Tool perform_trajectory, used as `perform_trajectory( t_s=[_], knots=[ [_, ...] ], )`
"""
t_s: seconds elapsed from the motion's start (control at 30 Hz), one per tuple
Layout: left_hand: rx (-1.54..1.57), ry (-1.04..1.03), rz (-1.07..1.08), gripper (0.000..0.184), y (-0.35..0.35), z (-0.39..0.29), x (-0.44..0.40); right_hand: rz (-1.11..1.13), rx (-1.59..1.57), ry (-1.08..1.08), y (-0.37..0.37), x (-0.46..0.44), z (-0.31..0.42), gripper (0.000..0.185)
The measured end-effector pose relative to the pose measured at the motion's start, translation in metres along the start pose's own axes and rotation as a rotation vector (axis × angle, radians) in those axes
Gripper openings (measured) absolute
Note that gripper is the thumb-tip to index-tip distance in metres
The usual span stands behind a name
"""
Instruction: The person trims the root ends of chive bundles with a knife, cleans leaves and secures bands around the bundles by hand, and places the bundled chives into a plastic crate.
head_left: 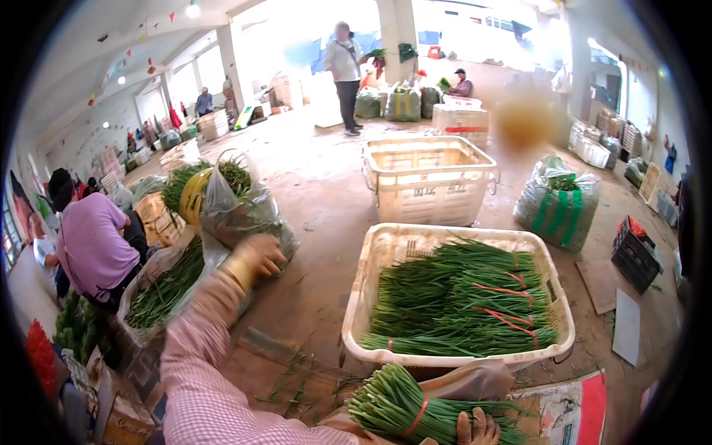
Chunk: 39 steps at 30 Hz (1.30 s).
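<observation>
My left hand (256, 261), smeared by motion, reaches out beside a clear plastic bag (248, 211) stuffed with green stalks; whether it touches the bag I cannot tell. At the bottom of the view, my right hand (478, 429) has its fingers over a bundle of long green chives (397, 404), bound with a red band and lying across my lap area. Just beyond is a cream plastic crate (356, 326) holding several banded bundles of chives (460, 297), laid flat in rows.
Behind the full crate stands another cream crate (430, 196). A green-striped sack (560, 204) is to the right, near a black crate (635, 256). At left, a person in purple (96, 237) sits by an open bag of greens (167, 289). Another person (345, 70) stands at the back.
</observation>
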State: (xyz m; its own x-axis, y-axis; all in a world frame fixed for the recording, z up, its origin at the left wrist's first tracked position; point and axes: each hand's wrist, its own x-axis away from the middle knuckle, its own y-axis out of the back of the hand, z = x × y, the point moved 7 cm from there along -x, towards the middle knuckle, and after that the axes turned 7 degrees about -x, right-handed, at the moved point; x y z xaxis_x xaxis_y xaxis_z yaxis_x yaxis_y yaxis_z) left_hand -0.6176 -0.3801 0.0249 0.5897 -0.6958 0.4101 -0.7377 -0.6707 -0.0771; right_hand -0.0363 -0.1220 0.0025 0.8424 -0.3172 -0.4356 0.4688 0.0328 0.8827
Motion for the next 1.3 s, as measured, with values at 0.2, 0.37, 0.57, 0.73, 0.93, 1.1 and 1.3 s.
perform_trajectory(
  t_s=[0.2,0.37,0.57,0.73,0.93,1.1,1.3],
  knots=[
    [-0.597,-0.092,0.209,0.044,-0.275,0.125,0.004,-0.033,-0.025,0.004,0.007,0.006,-0.002,0.060],
    [-0.478,-0.170,0.348,0.043,-0.316,0.169,0.009,-0.028,-0.032,-0.004,0.001,0.017,-0.007,0.064],
    [-0.325,-0.284,0.193,0.043,-0.327,0.178,0.022,0.130,-0.241,-0.202,-0.005,0.015,-0.020,0.070],
    [0.305,0.082,0.344,0.045,-0.352,0.214,0.047,0.110,-0.281,-0.261,-0.005,0.016,-0.020,0.076],
    [0.819,0.311,0.806,0.044,-0.400,0.214,0.074,-0.162,-0.309,-0.092,-0.001,0.031,-0.018,0.076],
    [0.997,0.330,1.068,0.044,-0.437,0.187,0.076,-0.210,-0.602,-0.218,-0.004,0.032,-0.022,0.081],
    [0.628,0.101,0.972,0.050,-0.447,0.175,0.065,-0.364,-1.110,-0.334,0.003,0.044,-0.042,0.094]
  ],
)
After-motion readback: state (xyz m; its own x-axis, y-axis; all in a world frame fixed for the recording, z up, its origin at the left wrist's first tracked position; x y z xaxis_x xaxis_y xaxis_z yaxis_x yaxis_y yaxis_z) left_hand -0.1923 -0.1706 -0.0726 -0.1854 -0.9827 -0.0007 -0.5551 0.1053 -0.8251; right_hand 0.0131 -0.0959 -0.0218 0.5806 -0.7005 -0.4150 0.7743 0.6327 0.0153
